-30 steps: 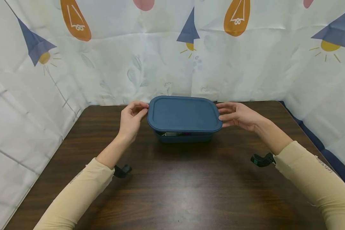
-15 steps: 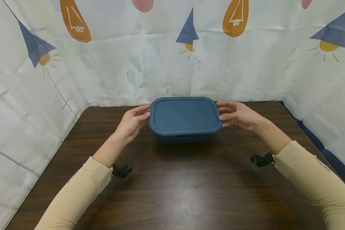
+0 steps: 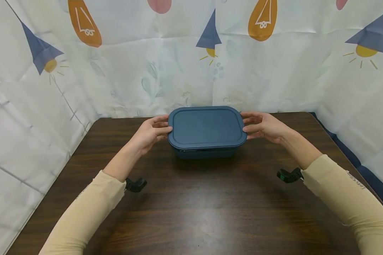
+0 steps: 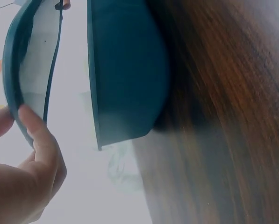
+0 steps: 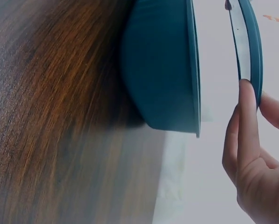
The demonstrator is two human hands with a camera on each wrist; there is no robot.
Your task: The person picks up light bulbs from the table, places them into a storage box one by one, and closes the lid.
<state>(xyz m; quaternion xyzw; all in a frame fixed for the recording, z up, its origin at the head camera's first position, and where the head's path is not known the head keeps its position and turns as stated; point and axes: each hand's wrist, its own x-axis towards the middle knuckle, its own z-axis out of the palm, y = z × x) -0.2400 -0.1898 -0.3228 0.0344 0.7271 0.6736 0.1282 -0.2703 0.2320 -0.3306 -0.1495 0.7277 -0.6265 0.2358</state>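
A dark blue rounded lid (image 3: 207, 127) is held level over a matching blue box (image 3: 205, 154) on the table. Both wrist views show a gap between the lid (image 4: 10, 60) and the rim of the box (image 5: 165, 65). My left hand (image 3: 146, 134) pinches the lid's left end between thumb and fingers. At the opposite end, my right hand (image 3: 265, 128) grips the lid the same way, thumb on the near side. The underside of the lid looks pale in the left wrist view. From the head, the lid hides the inside of the box.
The dark wood table (image 3: 204, 205) extends in front of the box. Close behind its back edge hangs a white printed curtain (image 3: 124, 71), and more curtain runs down both sides. Dark blue cloth (image 3: 344, 152) lies along the table's right edge.
The lid has shifted slightly right and its front has come lower, covering the opening that showed contents earlier. My left fingers have re-formed their hold on the left end; my right hand barely moved.
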